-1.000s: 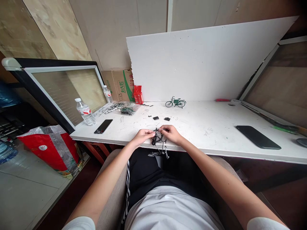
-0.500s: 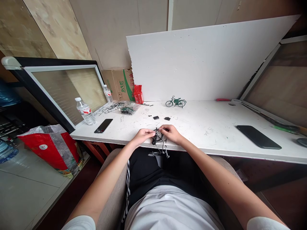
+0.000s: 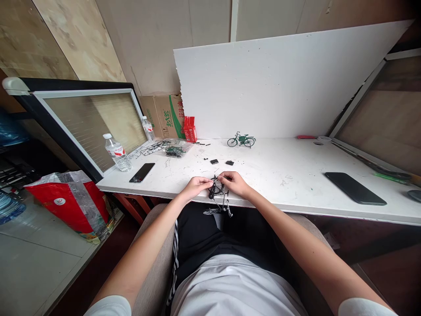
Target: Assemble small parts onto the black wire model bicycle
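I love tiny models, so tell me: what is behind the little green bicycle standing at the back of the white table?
Right behind the green bicycle a large white board leans against the wall. The board covers the wall's lower part, so whatever is behind it cannot be seen.

A small black model bicycle [image 3: 218,197], only part built, hangs tilted at the table's near edge, its spoked wheel uppermost and thin frame rods and pedals dangling below.

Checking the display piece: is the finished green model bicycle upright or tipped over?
Upright: the green model bicycle stands on both wheels on the white table.
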{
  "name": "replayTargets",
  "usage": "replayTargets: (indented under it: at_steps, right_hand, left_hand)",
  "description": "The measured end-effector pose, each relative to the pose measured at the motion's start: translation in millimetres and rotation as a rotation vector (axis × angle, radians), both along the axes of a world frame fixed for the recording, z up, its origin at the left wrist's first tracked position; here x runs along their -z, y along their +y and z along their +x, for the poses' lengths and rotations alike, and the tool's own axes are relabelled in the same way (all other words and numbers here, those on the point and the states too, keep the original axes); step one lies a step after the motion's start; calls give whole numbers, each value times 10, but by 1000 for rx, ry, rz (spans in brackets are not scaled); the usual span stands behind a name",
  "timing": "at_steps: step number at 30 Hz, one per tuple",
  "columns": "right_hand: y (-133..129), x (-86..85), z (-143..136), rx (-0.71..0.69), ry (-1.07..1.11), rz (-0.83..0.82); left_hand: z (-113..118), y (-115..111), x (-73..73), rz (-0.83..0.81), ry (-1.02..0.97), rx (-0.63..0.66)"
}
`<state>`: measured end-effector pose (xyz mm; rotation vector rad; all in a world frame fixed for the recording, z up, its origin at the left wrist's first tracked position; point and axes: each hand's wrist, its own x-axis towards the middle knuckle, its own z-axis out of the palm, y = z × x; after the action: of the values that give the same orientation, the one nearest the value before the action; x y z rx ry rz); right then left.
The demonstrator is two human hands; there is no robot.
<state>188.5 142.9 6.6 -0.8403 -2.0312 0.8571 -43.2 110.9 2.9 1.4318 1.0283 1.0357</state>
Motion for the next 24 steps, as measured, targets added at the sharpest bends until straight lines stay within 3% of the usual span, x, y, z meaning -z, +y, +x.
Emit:
replayTargets:
  at_steps: [24]
  right_hand:
    - [-7, -2, -1, -4, -15, 4]
  left_hand:
    - [14, -20, -2, 27, 17, 6]
